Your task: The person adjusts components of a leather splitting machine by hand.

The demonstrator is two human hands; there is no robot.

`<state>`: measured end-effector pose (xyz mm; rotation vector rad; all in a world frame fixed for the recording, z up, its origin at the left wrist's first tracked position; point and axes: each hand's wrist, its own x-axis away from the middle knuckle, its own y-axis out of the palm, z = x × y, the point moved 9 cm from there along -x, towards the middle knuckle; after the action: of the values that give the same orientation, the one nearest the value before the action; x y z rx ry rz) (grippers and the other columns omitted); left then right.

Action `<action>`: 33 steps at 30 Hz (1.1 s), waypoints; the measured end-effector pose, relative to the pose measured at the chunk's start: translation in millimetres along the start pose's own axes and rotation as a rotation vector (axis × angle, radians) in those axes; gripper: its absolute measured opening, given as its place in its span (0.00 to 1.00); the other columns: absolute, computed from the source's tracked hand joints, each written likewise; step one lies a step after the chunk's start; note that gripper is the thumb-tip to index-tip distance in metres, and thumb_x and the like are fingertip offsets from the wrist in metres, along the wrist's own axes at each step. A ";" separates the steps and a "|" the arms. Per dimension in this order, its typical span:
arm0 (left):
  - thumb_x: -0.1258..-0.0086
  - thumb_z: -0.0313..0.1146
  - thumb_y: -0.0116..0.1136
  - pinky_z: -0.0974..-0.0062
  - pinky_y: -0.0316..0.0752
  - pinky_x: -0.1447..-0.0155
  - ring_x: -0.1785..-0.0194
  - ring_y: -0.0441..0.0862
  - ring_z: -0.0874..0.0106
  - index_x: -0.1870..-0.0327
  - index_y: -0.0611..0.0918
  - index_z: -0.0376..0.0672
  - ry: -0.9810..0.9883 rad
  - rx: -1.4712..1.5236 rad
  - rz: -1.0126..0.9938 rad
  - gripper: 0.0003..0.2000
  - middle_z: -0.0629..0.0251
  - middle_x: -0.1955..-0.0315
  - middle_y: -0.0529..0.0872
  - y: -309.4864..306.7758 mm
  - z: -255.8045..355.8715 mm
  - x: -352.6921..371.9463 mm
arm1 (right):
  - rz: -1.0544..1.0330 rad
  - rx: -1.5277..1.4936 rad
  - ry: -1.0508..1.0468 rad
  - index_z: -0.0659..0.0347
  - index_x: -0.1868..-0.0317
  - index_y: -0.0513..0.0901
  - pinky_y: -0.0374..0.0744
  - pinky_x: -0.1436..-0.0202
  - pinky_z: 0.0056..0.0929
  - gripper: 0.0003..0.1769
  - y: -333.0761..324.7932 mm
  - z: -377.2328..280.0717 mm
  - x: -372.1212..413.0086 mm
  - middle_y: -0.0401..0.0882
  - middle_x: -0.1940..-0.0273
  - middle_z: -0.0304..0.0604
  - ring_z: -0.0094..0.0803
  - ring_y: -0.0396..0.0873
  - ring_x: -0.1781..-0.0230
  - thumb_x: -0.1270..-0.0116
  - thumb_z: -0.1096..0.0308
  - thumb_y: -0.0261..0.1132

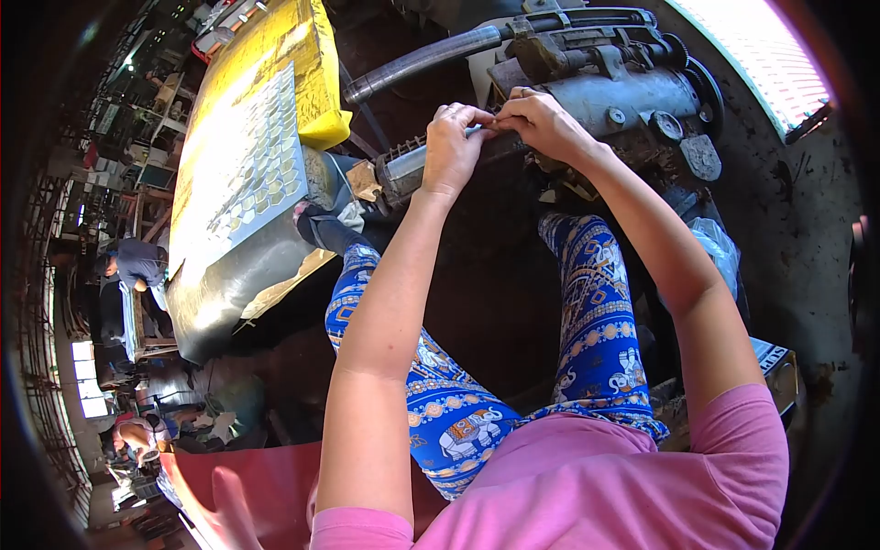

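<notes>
My left hand (451,147) and my right hand (543,121) meet at the fingertips, both closed in a pinch. What lies between them is too small and too covered by the fingers to name; a pale sliver shows near the left fingers. They are over the long metal arm (406,168) of an old grey machine (616,99), which looks like an industrial sewing machine. A wheel (706,96) sits at its right end. Behind the hands, a metal bar (423,60) reaches left from the machine.
To the left, a yellow-covered bench (316,69) bears rows of pale rounded pieces (261,151). Crumpled brown paper (364,181) lies by the arm's end. A plastic bag (715,247) is at right. Two people, one in a dark shirt (142,263), are at far left.
</notes>
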<state>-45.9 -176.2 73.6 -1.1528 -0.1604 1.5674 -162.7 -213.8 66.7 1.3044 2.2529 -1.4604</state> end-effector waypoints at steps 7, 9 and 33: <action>0.43 0.26 0.69 0.71 0.77 0.52 0.59 0.81 0.67 0.63 0.89 0.42 -0.059 0.066 -0.034 0.07 0.61 0.67 0.86 7.6 -22.1 -7.2 | 0.223 0.034 0.031 0.65 0.63 0.85 0.76 0.51 0.39 0.06 -6.2 -7.0 15.8 0.78 0.59 0.50 0.46 0.78 0.55 0.40 0.73 0.67; 0.41 0.28 0.68 0.71 0.76 0.51 0.58 0.80 0.67 0.62 0.90 0.43 -0.050 0.018 -0.035 0.07 0.62 0.67 0.84 5.3 -21.8 -8.9 | 0.239 0.038 0.011 0.64 0.63 0.86 0.76 0.51 0.39 0.06 -3.8 -6.5 13.9 0.78 0.61 0.50 0.46 0.78 0.56 0.41 0.74 0.67; 0.40 0.25 0.67 0.79 0.79 0.55 0.64 0.87 0.75 0.60 0.89 0.39 -0.300 0.240 -0.078 0.08 0.59 0.66 0.90 12.1 -42.5 -23.6 | 0.073 -0.120 0.050 0.68 0.65 0.85 0.79 0.64 0.32 0.11 3.0 23.7 -19.6 0.85 0.67 0.52 0.42 0.84 0.68 0.47 0.71 0.75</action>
<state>-25.7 -219.2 57.6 -0.7150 -0.2067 1.6338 -155.9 -243.7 63.3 1.3847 2.2592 -1.2621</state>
